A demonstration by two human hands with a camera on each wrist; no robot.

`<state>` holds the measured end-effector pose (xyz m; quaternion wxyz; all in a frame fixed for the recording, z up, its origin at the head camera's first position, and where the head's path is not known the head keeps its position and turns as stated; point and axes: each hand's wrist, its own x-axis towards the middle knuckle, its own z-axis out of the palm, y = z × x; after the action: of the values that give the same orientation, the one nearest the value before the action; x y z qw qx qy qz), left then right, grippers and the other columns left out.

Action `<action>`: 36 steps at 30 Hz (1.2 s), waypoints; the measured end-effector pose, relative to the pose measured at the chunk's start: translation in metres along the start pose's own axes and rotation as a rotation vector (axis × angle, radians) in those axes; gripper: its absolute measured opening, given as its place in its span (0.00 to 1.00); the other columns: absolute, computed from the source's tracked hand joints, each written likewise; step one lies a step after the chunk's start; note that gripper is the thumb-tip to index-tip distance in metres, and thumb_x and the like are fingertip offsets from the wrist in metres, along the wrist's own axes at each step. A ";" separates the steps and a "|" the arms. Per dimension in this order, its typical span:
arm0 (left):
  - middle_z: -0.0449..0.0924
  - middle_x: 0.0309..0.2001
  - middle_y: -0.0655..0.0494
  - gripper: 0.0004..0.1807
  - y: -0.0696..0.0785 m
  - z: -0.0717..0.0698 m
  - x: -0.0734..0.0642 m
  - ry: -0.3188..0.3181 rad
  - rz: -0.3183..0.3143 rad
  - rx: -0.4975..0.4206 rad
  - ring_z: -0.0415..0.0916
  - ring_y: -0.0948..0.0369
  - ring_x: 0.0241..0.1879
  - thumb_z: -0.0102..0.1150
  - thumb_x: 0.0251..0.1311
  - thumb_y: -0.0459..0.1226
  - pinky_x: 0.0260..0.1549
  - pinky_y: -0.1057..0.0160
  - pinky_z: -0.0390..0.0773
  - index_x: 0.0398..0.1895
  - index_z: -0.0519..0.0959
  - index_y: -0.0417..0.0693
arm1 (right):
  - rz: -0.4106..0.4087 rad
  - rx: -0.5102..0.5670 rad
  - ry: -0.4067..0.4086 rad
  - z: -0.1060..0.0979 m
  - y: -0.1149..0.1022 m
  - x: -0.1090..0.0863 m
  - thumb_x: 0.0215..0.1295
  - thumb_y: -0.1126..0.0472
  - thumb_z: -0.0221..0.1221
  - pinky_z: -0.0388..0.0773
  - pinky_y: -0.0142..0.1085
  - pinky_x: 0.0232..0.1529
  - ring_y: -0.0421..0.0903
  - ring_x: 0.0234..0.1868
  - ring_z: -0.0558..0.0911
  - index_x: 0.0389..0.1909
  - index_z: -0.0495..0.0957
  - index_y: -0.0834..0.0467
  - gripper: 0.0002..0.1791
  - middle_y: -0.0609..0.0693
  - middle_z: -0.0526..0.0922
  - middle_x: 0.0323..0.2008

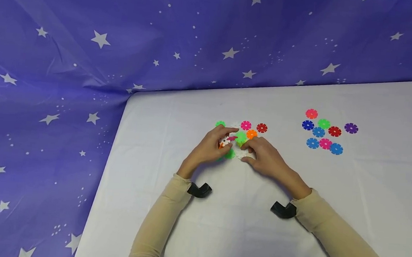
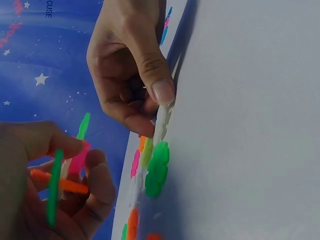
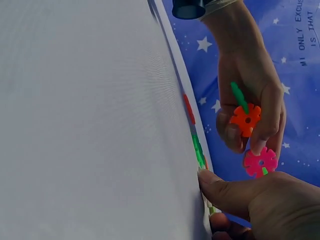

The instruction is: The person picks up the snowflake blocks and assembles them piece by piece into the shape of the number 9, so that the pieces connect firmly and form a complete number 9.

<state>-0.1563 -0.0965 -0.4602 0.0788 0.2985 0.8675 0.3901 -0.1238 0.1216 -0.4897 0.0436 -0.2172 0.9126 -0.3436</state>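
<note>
Loose notched discs (image 1: 262,128) crowd the white table (image 1: 241,236) around both hands, some partly hidden beneath them; a second group of discs (image 1: 318,132) lies well apart on the far right, with a purple disc (image 1: 351,128) at its right edge. A starry blue-violet backdrop (image 1: 184,30) rises beyond the table's far and left edges. The left hand (image 1: 210,145) grasps linked discs (image 3: 246,120) in orange, pink and green, above the table; the right hand (image 1: 267,157) pinches a white disc (image 2: 161,122) at the tabletop. Backdrop lettering includes "ONLY EXCUS", cut off, and "IS THAT".
</note>
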 end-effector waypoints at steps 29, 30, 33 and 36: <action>0.71 0.42 0.50 0.19 0.003 0.005 0.001 0.002 -0.130 -0.215 0.78 0.64 0.19 0.53 0.71 0.36 0.42 0.65 0.73 0.64 0.73 0.49 | -0.099 0.206 0.236 -0.024 0.009 0.002 0.56 0.72 0.66 0.66 0.29 0.28 0.43 0.26 0.71 0.49 0.78 0.62 0.19 0.49 0.75 0.25; 0.71 0.42 0.50 0.19 0.004 0.005 0.001 0.003 -0.132 -0.212 0.78 0.64 0.19 0.53 0.71 0.36 0.41 0.65 0.73 0.64 0.73 0.49 | -0.107 0.203 0.237 -0.024 0.009 0.002 0.57 0.72 0.66 0.66 0.29 0.28 0.43 0.26 0.71 0.50 0.78 0.62 0.18 0.48 0.75 0.25; 0.72 0.42 0.51 0.19 0.005 0.004 0.001 0.007 -0.129 -0.189 0.75 0.64 0.21 0.53 0.70 0.36 0.39 0.65 0.71 0.63 0.74 0.48 | -0.135 0.192 0.244 -0.024 0.008 0.002 0.56 0.72 0.66 0.67 0.30 0.28 0.42 0.27 0.71 0.50 0.79 0.61 0.19 0.48 0.75 0.25; 0.73 0.40 0.51 0.19 0.006 0.003 0.001 0.000 -0.124 -0.191 0.75 0.64 0.22 0.53 0.70 0.35 0.37 0.66 0.71 0.63 0.74 0.47 | -0.155 0.180 0.246 -0.023 0.007 0.001 0.55 0.72 0.67 0.69 0.31 0.29 0.42 0.27 0.71 0.51 0.79 0.60 0.21 0.47 0.75 0.25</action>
<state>-0.1533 -0.0910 -0.4582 0.1309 0.2354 0.8431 0.4655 -0.1329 0.1401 -0.4765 -0.0757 -0.2386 0.8570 -0.4504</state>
